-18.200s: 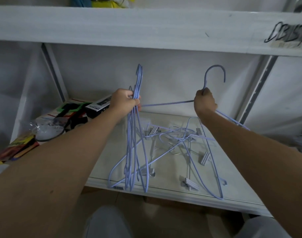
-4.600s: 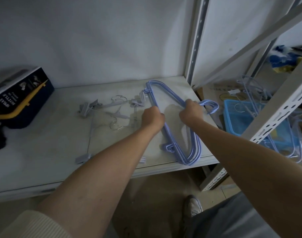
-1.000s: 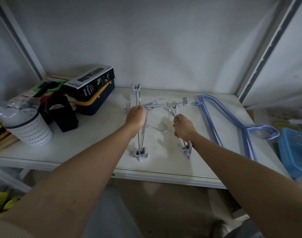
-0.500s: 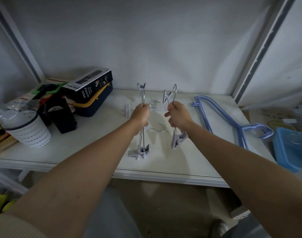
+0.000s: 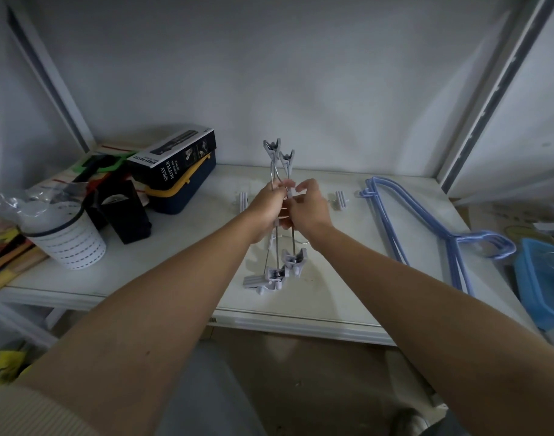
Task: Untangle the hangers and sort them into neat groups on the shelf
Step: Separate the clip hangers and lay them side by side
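Over the middle of the white shelf (image 5: 348,297), my left hand (image 5: 267,212) grips grey metal clip hangers (image 5: 277,262) held upright, clips at top and bottom. My right hand (image 5: 307,212) presses another clip hanger (image 5: 293,247) against that bundle, its fingers pinching the rod. One more clip hanger (image 5: 341,200) lies flat on the shelf behind my hands, mostly hidden. A stacked group of blue wire hangers (image 5: 426,228) lies flat at the right end of the shelf, hooks pointing right.
At the left of the shelf stand a white perforated cup (image 5: 65,240), a black holder (image 5: 124,212) and a dark box with a yellow handle (image 5: 178,171). A blue basket (image 5: 543,278) sits beyond the right edge. Grey uprights (image 5: 496,89) frame the shelf.
My right hand brought its clip hanger leftward against the bundle in my left hand. The two hands now touch and the hangers stand side by side.
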The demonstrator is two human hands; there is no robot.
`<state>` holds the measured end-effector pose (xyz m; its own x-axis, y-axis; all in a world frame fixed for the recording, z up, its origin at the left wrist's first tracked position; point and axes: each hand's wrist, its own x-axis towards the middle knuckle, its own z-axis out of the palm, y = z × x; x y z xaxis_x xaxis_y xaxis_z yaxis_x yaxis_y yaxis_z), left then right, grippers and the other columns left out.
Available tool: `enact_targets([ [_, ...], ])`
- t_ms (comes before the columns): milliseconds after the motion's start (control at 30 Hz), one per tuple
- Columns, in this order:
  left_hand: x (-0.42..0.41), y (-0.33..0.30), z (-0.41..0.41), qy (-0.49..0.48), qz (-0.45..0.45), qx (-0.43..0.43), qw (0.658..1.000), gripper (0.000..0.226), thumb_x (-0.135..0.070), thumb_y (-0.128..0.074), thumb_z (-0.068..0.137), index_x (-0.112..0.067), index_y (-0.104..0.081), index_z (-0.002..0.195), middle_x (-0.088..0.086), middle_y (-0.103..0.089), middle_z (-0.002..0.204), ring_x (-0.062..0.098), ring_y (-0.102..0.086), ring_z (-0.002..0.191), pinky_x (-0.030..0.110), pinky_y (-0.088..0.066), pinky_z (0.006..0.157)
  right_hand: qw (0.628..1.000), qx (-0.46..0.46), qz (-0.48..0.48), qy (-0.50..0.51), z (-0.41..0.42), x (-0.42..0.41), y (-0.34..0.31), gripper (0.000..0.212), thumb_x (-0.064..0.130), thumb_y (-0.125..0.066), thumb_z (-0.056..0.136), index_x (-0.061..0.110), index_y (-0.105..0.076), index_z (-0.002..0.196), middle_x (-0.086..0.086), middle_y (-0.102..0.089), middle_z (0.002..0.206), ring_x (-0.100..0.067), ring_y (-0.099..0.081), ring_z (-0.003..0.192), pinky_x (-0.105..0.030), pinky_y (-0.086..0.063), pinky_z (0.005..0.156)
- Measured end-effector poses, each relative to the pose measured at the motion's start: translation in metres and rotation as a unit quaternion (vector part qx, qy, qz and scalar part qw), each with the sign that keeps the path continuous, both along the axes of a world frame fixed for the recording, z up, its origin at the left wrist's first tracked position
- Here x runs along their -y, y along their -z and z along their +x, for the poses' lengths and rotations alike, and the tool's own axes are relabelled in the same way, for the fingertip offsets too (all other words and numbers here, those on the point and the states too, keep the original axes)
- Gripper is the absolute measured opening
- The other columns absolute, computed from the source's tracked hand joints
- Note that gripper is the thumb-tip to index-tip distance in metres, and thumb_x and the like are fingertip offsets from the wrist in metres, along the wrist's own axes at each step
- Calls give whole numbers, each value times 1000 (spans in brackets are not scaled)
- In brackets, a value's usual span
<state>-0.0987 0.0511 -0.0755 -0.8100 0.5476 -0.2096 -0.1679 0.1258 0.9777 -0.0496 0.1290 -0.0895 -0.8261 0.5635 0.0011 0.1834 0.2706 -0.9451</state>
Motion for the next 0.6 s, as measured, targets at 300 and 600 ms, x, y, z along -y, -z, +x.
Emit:
enact_targets([
  [300, 41, 15, -28, 19, 10, -20, 1000, 17, -22, -42, 100, -14, -52, 89, 12, -51, 76, 26, -53, 66, 40, -52, 61, 998, 35, -4, -52, -26, 27, -4, 9, 9, -50, 92, 10, -44, 99, -20, -66, 86, -24, -59, 46, -21, -41, 33],
  [600, 66, 38, -58, -42, -29, -1, 999, 23, -20, -37, 103, -17, -48, 83, 4, -55, 74, 13, -55, 66, 19, -53, 56, 921, 287, 263, -30, -25, -12, 52, 29, 13, -49, 85, 1, -62, 109, -17, -64, 113, -34, -59, 107, -36, -46, 93],
])
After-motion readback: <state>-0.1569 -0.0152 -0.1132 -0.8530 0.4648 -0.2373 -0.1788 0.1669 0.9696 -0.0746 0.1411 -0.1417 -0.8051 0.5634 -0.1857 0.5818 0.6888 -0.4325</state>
